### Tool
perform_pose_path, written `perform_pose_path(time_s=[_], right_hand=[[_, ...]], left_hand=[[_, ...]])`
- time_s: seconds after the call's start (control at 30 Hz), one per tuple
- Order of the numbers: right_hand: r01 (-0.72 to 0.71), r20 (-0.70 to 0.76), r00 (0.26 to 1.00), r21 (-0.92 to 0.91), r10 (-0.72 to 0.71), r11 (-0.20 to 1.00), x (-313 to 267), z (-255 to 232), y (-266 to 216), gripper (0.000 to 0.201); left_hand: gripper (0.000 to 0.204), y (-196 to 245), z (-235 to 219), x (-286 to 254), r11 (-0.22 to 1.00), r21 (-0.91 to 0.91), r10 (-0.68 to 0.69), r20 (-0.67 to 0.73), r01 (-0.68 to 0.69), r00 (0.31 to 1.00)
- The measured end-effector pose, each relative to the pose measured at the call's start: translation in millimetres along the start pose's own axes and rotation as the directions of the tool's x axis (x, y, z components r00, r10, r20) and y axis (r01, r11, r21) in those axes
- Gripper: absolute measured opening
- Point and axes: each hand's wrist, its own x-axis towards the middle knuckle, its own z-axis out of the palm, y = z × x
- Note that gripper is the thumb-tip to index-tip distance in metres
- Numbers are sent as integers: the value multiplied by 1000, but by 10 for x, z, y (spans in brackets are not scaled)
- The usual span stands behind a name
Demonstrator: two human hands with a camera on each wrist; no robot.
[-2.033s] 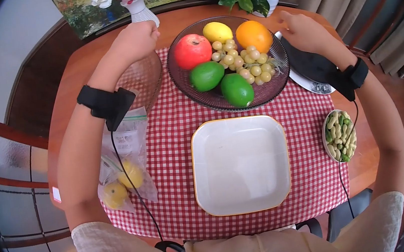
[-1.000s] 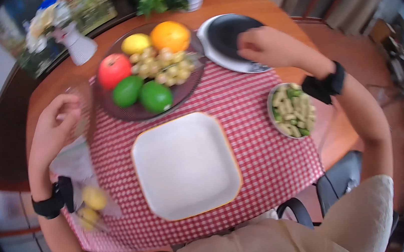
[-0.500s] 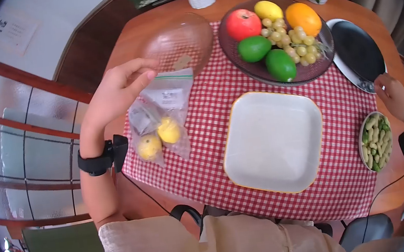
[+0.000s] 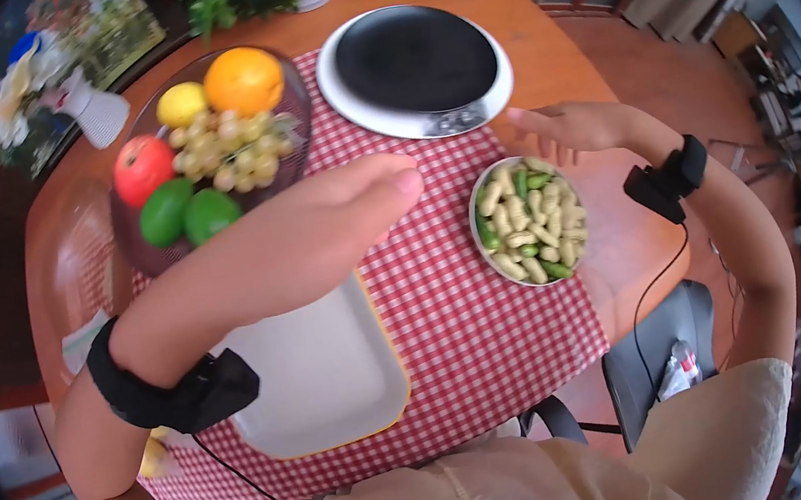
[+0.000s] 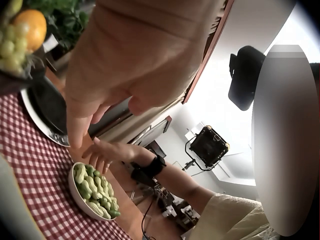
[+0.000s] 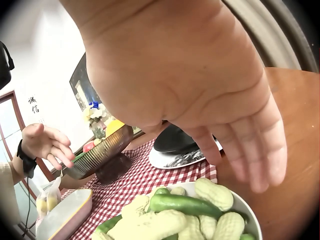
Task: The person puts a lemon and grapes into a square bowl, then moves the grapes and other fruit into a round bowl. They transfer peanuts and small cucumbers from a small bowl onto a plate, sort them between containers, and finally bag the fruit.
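Note:
A white bowl of unshelled peanuts and green peppers stands at the right of the checked cloth. My right hand is just beyond the bowl's far right rim, its fingers extended and pointing down beside it in the right wrist view. Across the white baking dish reaches my left arm. Its hand hovers palm down between the fruit bowl and the peanuts, fingers fairly straight and holding nothing. Part of the dish is hidden under the forearm.
A dark glass bowl holds an orange, a lemon, a red fruit, grapes and green fruits. Behind the peanuts lies a white-rimmed black round plate-like device. A bag with yellow fruit is mostly hidden at left. A chair stands at the front right.
The head view has swung toward the right side of the table. My left hand has moved from above the bagged fruit rightward across the dish; the right hand's fingers have straightened near the peanut bowl.

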Motion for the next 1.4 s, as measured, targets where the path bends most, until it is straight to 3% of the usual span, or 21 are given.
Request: perform_pose_path(time_s=[0.13,0.2,0.27,0.37,0.47,0.53,0.6,0.77,0.9,1.0,1.07,1.2,1.27,1.33,1.4], right_hand=[[34,-29,999,45,-33,998,-209,54,67,91],[-17,32,999,51,15,999,-284,66,92,91],[-43,32,999,56,42,997,-307,99,167,89],[-20,55,998,92,15,996,-328,175,255,88],[-56,136,990,180,32,982,-352,245,294,86],[-17,141,990,228,-16,973,-319,289,347,81],[22,156,985,297,-71,955,-268,304,406,79],[31,177,977,436,-119,900,-289,259,447,80],[-9,116,993,362,-35,932,-256,191,589,79],[-25,84,996,287,1,958,-234,62,698,75],[-178,3,983,280,185,943,-201,9,816,65],[-199,14,979,294,204,935,-136,-60,1087,53],[-153,27,988,270,151,951,-121,-69,1170,43],[-99,22,995,229,97,968,-154,-62,1123,38],[-45,13,999,240,43,970,-143,-54,1154,33]], left_hand=[[55,-10,212,557,998,-62,-13,65,17,998],[60,-2,316,731,972,-129,-199,10,198,980],[64,-129,369,905,977,-85,-197,13,197,980],[64,-224,416,1108,933,73,-357,64,352,932],[61,-287,513,1171,899,-4,-434,100,437,895],[56,-365,624,1212,904,-78,-416,66,420,907],[52,-376,669,1229,884,-288,-346,123,368,930],[55,-296,776,1227,868,-363,-313,131,340,941],[56,-270,900,1354,868,-402,-246,163,292,956],[45,-300,1043,1534,841,-476,-210,150,257,966],[42,-329,1132,1660,857,-472,-152,156,209,976],[45,-314,1113,1775,922,-319,-161,200,219,967],[43,-337,1033,1792,926,-333,-128,162,176,978],[43,-311,960,1709,843,-522,-199,-74,132,977],[42,-310,788,1605,713,-701,-243,-258,-8,935]])
